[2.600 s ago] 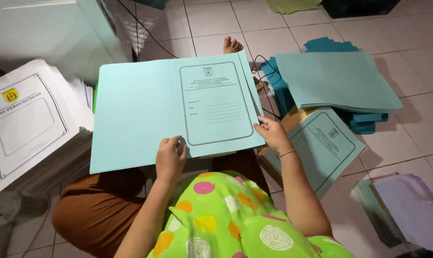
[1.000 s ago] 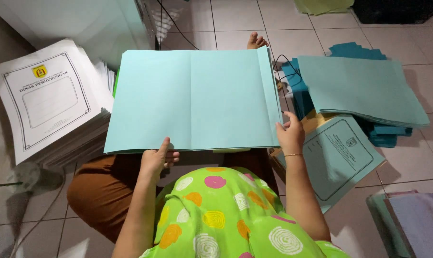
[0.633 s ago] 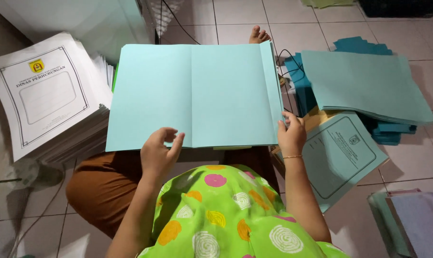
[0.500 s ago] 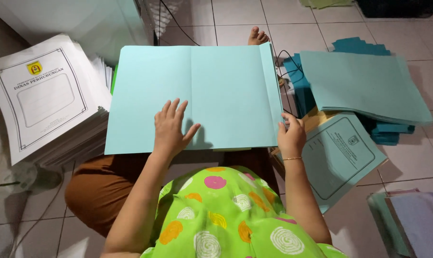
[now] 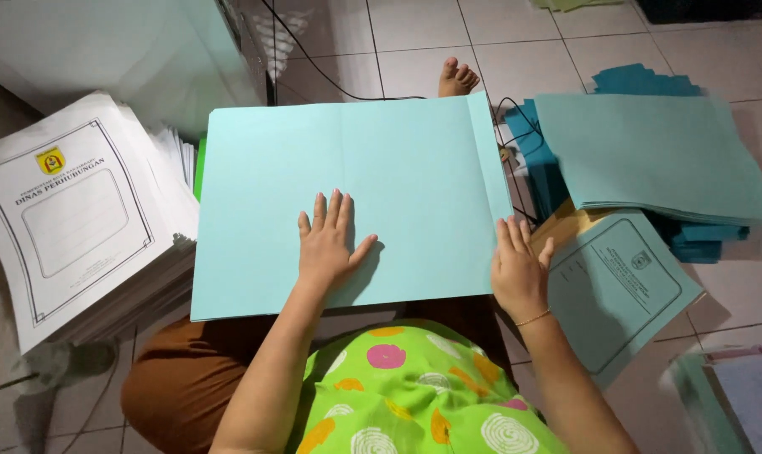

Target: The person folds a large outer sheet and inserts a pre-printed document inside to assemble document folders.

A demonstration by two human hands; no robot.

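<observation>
Left hand [image 5: 329, 244] now pressing flat, fingers spread, on opened light-blue folder [image 5: 347, 193].
Having shifted inward off near edge; right hand [image 5: 519, 269] still pinching flap edge, smoothing under way.

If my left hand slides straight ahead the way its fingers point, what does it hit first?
Nothing on the light blue folder itself, it seems: the left hand would likely cross bare card to the far edge, with a bare foot somewhat to the right beyond.
</observation>
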